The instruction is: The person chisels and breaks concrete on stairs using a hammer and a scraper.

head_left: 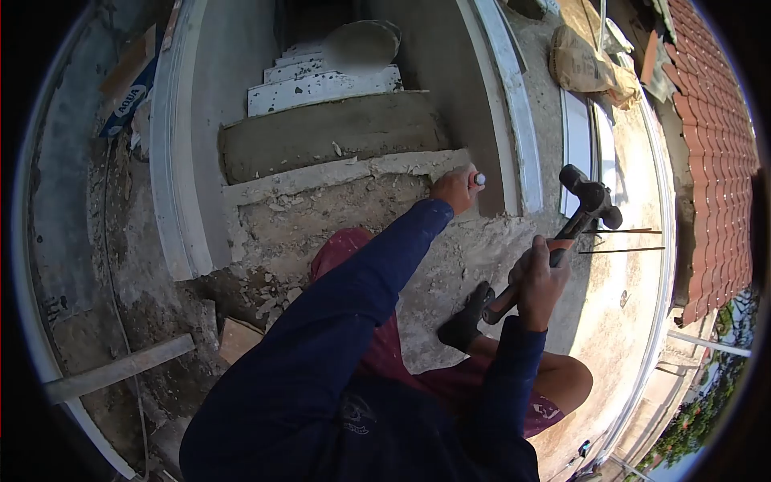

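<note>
My left hand (455,189) is closed around a chisel (479,179), whose round end shows beside the fingers. It rests near the right end of the chipped concrete edge (321,178), by the doorway's right wall. The chisel's tip is hidden. Raised to the right, my right hand (540,277) is wrapped round the handle of a hammer (590,199), its metal head up and apart from the chisel. Broken concrete bits (277,297) lie below the edge.
White-faced steps (321,88) and a round grey pan (361,46) are beyond the edge. A wooden board (120,368) lies at left. At upper right are a paper sack (582,64) and thin rods (622,251). Roof tiles (715,161) are at far right.
</note>
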A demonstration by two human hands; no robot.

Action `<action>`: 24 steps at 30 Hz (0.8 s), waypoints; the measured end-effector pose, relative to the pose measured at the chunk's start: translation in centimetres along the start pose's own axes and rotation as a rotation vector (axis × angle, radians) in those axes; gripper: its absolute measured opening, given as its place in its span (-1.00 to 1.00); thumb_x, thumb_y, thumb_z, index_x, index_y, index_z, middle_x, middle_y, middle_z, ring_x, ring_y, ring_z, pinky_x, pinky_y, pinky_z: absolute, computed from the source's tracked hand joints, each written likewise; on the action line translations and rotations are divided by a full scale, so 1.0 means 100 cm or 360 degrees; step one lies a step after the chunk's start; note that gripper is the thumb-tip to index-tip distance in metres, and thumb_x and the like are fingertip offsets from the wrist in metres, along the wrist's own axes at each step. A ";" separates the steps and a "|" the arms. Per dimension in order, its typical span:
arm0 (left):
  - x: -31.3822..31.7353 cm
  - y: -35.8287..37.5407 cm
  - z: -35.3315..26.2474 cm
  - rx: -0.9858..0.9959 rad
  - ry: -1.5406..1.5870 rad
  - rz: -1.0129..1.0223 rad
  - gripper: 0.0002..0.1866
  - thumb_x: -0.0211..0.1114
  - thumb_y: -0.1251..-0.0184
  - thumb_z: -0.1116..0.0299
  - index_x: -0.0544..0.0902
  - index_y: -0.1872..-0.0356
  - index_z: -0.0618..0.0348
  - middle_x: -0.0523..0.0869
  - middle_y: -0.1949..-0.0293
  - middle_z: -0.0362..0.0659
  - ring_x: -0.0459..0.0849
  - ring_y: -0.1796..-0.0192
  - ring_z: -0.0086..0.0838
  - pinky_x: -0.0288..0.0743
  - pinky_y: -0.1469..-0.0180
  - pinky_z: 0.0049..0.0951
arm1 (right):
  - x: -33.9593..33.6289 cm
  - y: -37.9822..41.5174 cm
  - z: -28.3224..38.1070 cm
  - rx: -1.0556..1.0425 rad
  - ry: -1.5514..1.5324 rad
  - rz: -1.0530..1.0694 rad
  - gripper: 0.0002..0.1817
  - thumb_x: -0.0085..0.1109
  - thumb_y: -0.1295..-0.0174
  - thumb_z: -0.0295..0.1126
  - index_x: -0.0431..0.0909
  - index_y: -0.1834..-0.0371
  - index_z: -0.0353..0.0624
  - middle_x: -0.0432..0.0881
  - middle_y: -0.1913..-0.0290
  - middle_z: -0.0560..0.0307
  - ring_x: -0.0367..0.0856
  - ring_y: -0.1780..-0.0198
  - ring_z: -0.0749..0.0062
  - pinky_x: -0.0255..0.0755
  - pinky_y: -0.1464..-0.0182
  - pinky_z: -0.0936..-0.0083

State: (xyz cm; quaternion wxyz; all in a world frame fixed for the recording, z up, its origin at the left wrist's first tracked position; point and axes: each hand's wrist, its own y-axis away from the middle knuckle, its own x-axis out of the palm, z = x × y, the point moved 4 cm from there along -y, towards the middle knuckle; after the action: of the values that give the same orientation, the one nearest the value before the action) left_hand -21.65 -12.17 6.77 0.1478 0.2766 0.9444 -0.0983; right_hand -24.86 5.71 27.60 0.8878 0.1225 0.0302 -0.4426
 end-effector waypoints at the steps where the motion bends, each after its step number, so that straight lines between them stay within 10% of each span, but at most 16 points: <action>1: 0.003 -0.001 -0.002 0.0053 -0.0030 -0.0015 -0.75 0.43 -0.28 0.24 0.54 0.22 0.10 0.68 0.33 0.00 0.68 0.19 0.02 0.52 0.17 -0.04 | 0.000 0.005 0.039 -0.0316 -0.0131 -0.0070 -0.79 0.13 -0.49 -0.34 0.40 0.25 -0.22 0.32 0.63 0.30 0.28 0.69 0.62 0.23 0.63 0.58; 7: 0.006 0.011 -0.003 0.0149 -0.0107 -0.0073 -0.76 0.43 -0.25 0.31 0.53 0.22 0.10 0.66 0.30 -0.01 0.66 0.14 0.04 0.50 0.13 -0.01 | 0.008 0.008 0.105 -0.1317 -0.0513 -0.0338 -0.59 -0.13 -0.59 -0.23 0.21 0.51 -0.08 0.10 0.65 0.32 0.15 0.63 0.53 0.28 0.48 0.47; 12: 0.003 0.005 0.004 0.0071 0.0014 -0.0003 -0.77 0.43 -0.24 0.33 0.53 0.24 0.09 0.65 0.32 -0.01 0.66 0.17 0.04 0.50 0.15 -0.04 | 0.011 0.005 -0.136 0.0409 0.0647 0.0107 -0.75 0.20 -0.30 -0.33 0.47 0.45 -0.26 0.52 0.62 0.13 0.49 0.66 0.44 0.35 0.60 0.45; 21: 0.009 0.011 -0.001 0.0067 -0.0063 -0.0031 -0.76 0.44 -0.21 0.37 0.50 0.26 0.08 0.64 0.31 -0.03 0.66 0.15 0.01 0.50 0.15 -0.05 | -0.019 0.017 0.125 -0.1111 -0.0494 -0.0163 -0.70 -0.02 -0.55 -0.31 0.24 0.40 -0.08 0.21 0.64 0.31 0.21 0.62 0.58 0.29 0.48 0.56; 24: 0.005 0.011 -0.002 0.0112 -0.0082 -0.0072 -0.77 0.42 -0.19 0.40 0.50 0.26 0.07 0.63 0.32 -0.02 0.66 0.15 0.01 0.51 0.14 -0.05 | 0.015 0.006 0.047 -0.1097 -0.0489 -0.0174 -0.66 -0.15 -0.56 -0.31 0.30 0.46 -0.12 0.27 0.62 0.27 0.28 0.60 0.47 0.34 0.42 0.49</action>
State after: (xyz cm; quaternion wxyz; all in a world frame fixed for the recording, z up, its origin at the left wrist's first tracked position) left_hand -21.52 -10.94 6.62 0.1599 0.2575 0.9423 -0.1419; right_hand -23.73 3.73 32.05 0.8462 -0.2529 0.0502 -0.4664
